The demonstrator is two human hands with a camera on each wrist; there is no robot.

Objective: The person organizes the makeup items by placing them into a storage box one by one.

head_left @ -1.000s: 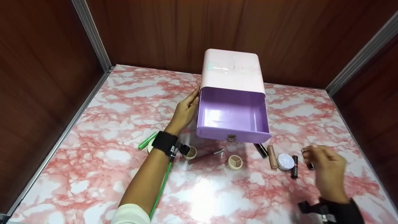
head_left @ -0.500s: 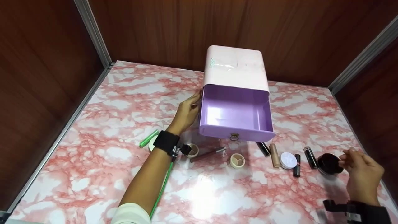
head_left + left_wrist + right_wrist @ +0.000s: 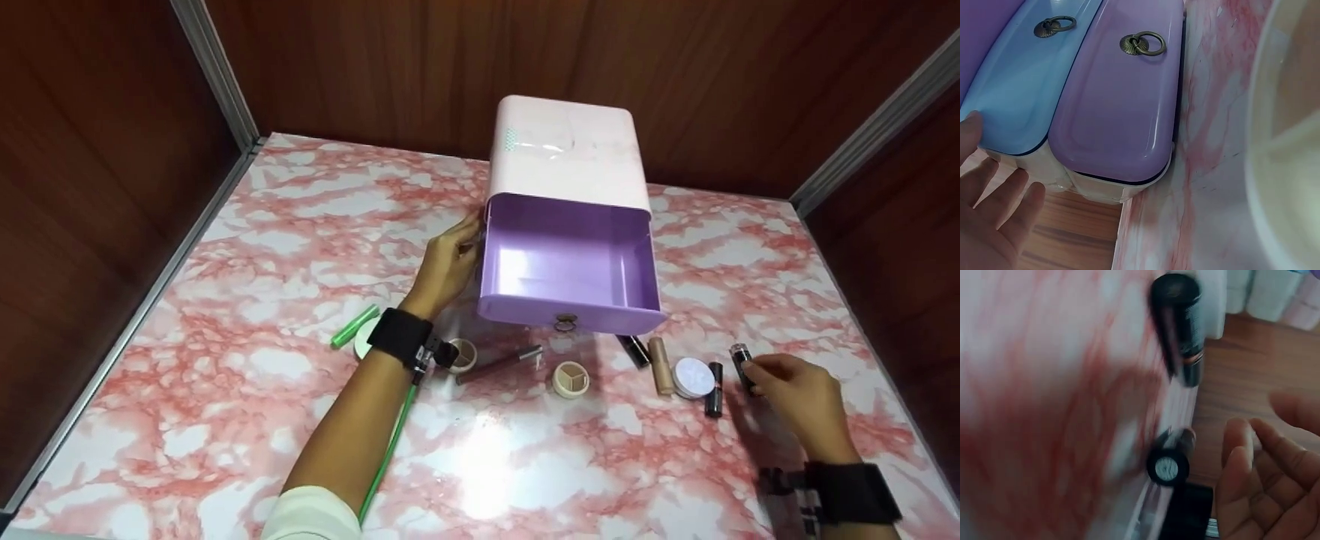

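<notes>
- White cloth is showing at the near edge: a sleeve [image 3: 311, 514] on the left arm, with a green cable [image 3: 394, 450] running alongside.
- Right hand [image 3: 806, 397]: compared with half a second ago, it is sitting closer in toward the drawer unit, its fingertips now overlapping a silver-tipped tube [image 3: 739, 356] on the marbled tabletop [image 3: 262, 442]. In the right wrist view we are seeing loosely bent fingers and a separated thumb, nothing between them. We are judging it ungripped; contact we are not able to confirm. Implication: the work is now centring on this tube, with no hold established.
- Just beside it, toward the middle, we are logging a banded black tube [image 3: 714, 401], a pale-lidded pot [image 3: 694, 377] and a beige tube [image 3: 660, 364]. Farther left a three-part pan [image 3: 571, 380] is lying near a slim dark stick [image 3: 499, 365].
- Left hand [image 3: 444, 266]: position is holding roughly steady. It is resting at the unit's left side, fingers extended, thumb lying over the edge of a blue drawer [image 3: 1022, 73]. We are not seeing a closed grasp.
- Purple drawer [image 3: 570, 311]: it is standing pulled out, unchanged, under the pale pink casing [image 3: 570, 154].
- Farthest, brown wood-grain panelling [image 3: 375, 67] is backing everything.
</notes>
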